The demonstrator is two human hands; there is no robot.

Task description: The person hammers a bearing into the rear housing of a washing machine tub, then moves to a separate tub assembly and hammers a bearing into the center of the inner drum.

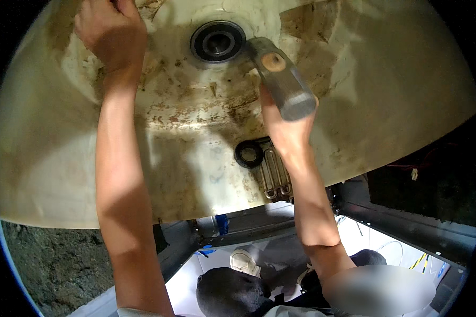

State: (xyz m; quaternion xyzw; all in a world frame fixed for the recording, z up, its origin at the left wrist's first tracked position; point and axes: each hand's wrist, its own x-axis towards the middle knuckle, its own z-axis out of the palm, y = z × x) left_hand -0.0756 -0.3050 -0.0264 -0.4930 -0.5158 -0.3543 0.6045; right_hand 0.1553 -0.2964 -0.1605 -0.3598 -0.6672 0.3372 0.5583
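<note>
My right hand grips a hammer by its handle. The hammer's metal head, with the wooden handle end showing in its eye, is slightly blurred and lies close to the right side of a round bearing. That bearing sits in the hub of a big off-white plastic tub, stained brown around the middle. At the upper left my left hand is curled closed against the tub; the frame edge cuts off its fingertips, and what they hold, if anything, is hidden.
Below the bearing are a black rubber ring and a looped metal heating element, partly behind my right forearm. Under the tub is a dark metal frame. Grey padding lies at the lower left. My knees and shoes are below.
</note>
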